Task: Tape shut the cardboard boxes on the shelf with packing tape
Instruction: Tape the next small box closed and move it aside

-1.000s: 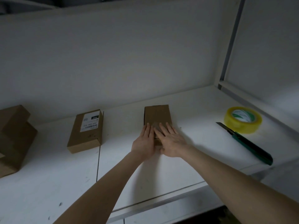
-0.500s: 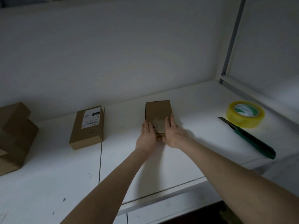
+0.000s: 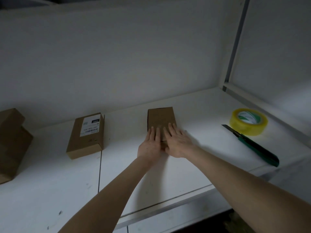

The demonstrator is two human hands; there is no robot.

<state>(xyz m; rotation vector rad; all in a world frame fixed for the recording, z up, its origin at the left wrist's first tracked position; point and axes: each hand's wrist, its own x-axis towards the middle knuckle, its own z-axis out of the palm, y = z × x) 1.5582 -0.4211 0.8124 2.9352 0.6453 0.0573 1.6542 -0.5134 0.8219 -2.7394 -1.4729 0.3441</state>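
Observation:
A small brown cardboard box (image 3: 160,117) lies flat in the middle of the white shelf (image 3: 193,165). Both my hands rest on its near half with straight fingers pressing down. My left hand (image 3: 149,144) covers the near left part of the lid, and my right hand (image 3: 176,142) lies beside it on the near right part. A second box (image 3: 86,137) with a white label sits to the left. A yellow roll of packing tape (image 3: 249,121) stands at the right, apart from both hands.
A green utility knife (image 3: 252,145) lies just in front of the tape roll. More brown boxes (image 3: 11,143) are stacked at the far left edge. The shelf's back wall and right side wall close the space.
Half a second ago my hands were at the sides of the box's near end; now both lie flat on top of it, fingers further forward.

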